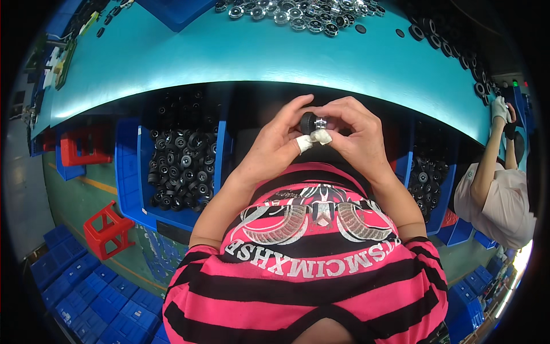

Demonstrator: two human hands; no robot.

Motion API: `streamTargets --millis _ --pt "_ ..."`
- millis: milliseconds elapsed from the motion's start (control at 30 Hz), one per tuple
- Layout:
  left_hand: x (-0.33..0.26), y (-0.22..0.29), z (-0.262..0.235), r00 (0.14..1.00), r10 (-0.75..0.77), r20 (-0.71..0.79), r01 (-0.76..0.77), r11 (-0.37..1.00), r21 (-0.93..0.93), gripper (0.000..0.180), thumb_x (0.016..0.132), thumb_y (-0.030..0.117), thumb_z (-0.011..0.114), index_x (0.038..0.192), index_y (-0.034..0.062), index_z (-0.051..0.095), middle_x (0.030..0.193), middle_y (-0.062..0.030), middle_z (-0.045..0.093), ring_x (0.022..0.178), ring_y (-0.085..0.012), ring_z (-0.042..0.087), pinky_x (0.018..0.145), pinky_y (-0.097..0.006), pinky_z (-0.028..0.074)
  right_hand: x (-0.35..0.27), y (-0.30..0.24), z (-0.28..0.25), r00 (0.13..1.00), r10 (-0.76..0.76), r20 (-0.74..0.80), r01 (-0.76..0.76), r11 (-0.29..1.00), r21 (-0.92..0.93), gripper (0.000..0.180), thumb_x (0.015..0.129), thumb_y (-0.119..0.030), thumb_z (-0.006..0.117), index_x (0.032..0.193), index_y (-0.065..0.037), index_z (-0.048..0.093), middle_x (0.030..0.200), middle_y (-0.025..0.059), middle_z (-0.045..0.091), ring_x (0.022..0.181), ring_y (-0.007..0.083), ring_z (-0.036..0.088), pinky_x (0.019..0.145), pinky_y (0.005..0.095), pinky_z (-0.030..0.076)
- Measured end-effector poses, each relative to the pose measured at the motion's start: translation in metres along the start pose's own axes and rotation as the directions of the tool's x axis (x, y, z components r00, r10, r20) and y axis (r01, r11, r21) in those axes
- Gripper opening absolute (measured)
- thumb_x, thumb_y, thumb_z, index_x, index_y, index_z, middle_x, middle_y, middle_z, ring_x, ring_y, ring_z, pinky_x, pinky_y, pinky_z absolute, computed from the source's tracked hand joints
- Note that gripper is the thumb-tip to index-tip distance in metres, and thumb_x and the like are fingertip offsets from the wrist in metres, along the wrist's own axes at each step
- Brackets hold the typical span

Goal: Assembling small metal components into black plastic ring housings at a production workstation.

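Note:
My left hand (279, 141) and my right hand (360, 133) meet in front of my body, near the table's edge, with white tape on the thumbs. Between them is a small wheel: a black tyre (307, 123) on the left side and a shiny silver hub (321, 124) on the right. The fingers of my left hand close on the tyre side, while those of my right hand curl round the hub side. How far the hub sits inside the tyre is partly hidden by the fingers.
Silver hubs (298, 23) lie piled on the teal table (229, 60); black tyres (435, 41) line its right end. Blue bins with black wheels (186, 163) flank me. Red stools (107, 230) stand left, and a co-worker in pale clothing (498, 195) works at right.

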State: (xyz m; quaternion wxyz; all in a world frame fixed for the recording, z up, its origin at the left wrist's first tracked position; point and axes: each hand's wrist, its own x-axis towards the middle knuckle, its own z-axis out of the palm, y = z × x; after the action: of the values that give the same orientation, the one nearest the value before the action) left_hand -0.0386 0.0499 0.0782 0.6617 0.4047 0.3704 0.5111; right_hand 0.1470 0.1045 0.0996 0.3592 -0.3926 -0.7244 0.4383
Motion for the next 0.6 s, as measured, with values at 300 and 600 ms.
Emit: streamTargets --millis 300,600 --pt "0.004 -0.012 -0.011 0.996 -0.093 0.001 0.092 0.987 -0.131 0.050 0.093 0.003 0.068 0.140 -0.0007 0.052 0.126 -0.0120 0.065 0.115 -0.0176 0.062 0.101 -0.033 0.050 -0.002 0.001 0.000 0.994 -0.102 -0.037 0.095 0.983 -0.157 0.030 0.073 0.004 0.077 0.101 -0.003 0.072 0.094 0.0082 0.066 0.075 0.0159 0.069 0.064 0.0276 0.057" --pt "0.014 -0.026 -0.001 0.981 0.069 -0.181 -0.034 0.981 0.191 0.037 0.097 0.003 0.062 0.133 -0.0009 0.054 0.114 -0.0069 0.064 0.104 -0.0122 0.061 0.089 -0.028 0.052 0.001 -0.002 0.013 0.963 -0.266 0.050 0.269 0.924 -0.271 0.048 0.069 0.009 0.072 0.115 -0.005 0.064 0.098 0.0130 0.063 0.084 0.0294 0.067 0.071 0.0373 0.056"
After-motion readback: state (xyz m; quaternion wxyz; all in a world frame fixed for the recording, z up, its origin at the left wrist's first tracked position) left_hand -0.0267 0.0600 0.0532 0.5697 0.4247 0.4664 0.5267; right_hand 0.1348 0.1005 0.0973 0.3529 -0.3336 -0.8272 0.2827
